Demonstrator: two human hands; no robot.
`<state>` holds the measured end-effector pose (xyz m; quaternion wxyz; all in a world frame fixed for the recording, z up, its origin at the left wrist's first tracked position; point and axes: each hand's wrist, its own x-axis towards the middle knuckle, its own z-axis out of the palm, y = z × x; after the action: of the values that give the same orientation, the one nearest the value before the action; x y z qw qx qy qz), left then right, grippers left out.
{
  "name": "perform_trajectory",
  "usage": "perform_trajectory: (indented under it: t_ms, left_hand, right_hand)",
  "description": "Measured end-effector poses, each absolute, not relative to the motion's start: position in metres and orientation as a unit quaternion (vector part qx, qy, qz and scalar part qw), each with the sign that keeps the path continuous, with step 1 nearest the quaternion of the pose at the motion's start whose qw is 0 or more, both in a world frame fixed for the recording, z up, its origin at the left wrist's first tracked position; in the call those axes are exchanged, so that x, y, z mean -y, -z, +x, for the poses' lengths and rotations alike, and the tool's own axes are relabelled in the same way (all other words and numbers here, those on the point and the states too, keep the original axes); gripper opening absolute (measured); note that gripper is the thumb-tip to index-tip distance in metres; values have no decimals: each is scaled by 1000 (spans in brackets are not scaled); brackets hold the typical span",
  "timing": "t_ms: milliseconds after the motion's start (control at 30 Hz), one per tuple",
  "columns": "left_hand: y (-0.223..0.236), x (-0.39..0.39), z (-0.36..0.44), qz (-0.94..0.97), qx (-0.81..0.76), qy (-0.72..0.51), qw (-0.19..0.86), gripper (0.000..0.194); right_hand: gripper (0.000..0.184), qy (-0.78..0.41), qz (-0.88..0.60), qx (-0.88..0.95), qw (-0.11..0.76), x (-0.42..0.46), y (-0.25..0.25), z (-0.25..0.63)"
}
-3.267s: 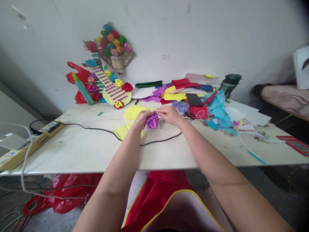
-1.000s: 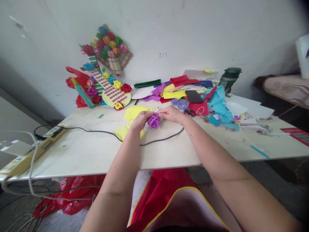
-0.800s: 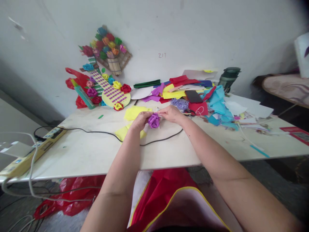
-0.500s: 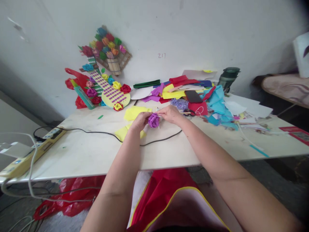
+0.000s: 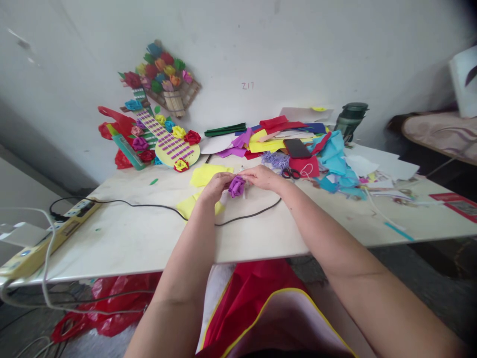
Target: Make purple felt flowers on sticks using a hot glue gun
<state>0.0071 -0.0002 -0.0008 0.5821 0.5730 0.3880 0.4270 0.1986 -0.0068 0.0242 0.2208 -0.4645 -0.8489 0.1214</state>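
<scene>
A purple paper flower with folded petals is held just over the table, between my two hands. My left hand is closed on the flower's left side, its fingertips partly behind the petals. My right hand is closed in a pinch at the flower's upper right edge; its fingers hide what exactly lies between them. Beneath and behind my left hand lie two pieces of yellow paper. Scissors with dark and red handles rest right of my right hand.
A black cable crosses the table from a power strip. A flower-decorated guitar craft and a glue bottle lean at the back left. Coloured paper, a phone and a green bottle stand or lie at the back right.
The purple flower has turned slightly in my fingers. A thin light stick that showed beside my right hand, across the scissors, is no longer visible. My hands stay in nearly the same place.
</scene>
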Motion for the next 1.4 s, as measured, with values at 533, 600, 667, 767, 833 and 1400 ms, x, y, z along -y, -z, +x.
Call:
perform_trajectory:
  t_ms: [533,600,667,767,833,1400]
  left_hand:
    - [-4,6,9,549,-365,-452,601,65]
    - [-4,7,10,564,-374,-449,583,73]
    - [-3,7,12,576,-386,-453,561,80]
    - [-1,6,15,585,-394,-468,533,90]
    - [0,4,17,591,-395,-477,516,96]
    - [13,-3,32,607,-465,-563,314,43]
  right_hand:
    - [31,-49,-507,821,256,8,-25,197]
    - [32,-40,-509,822,252,7,-25,197]
    - [33,-33,-512,822,248,7,-25,198]
    - [34,-33,-521,815,253,6,-25,198]
    - [34,-38,-527,808,261,5,-25,199]
    - [33,-69,-524,790,310,-2,-20,197]
